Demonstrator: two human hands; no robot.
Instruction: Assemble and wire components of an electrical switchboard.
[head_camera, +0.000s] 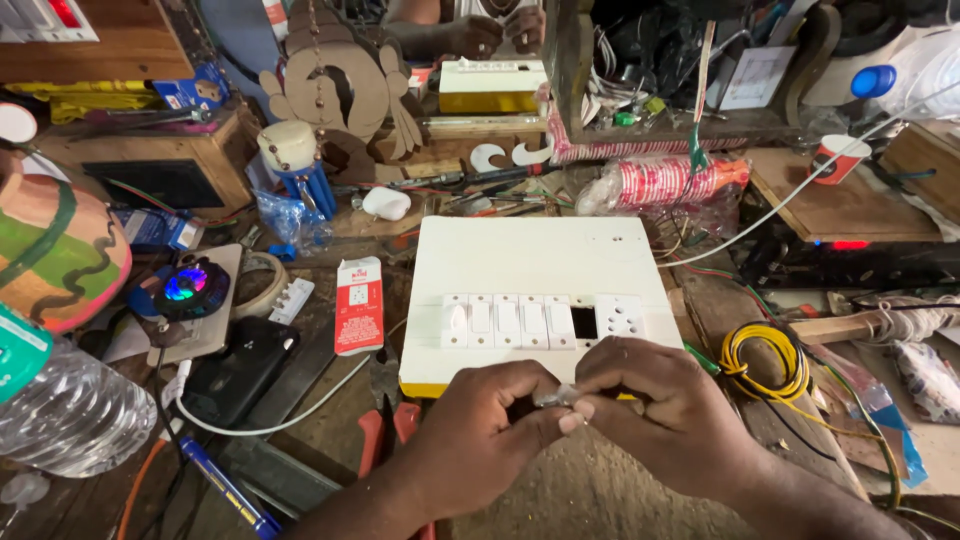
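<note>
A white switchboard box (530, 265) lies flat on the workbench, with a row of white switches (510, 321), a dark empty slot (584, 322) and a socket (619, 318) along its near edge. Just in front of it, my left hand (478, 430) and my right hand (668, 405) meet fingertip to fingertip. Both pinch one small silvery part (556, 397), which is too small to make out. Red-handled pliers (388, 430) lie beside my left wrist.
A coil of yellow wire (765, 360) lies right of the box. A red and white carton (359, 305), black phone (242, 368) and white cable sit left. A plastic bottle (65, 415) and painted pot (55, 250) stand far left. Another person's hands (495, 30) are at the back.
</note>
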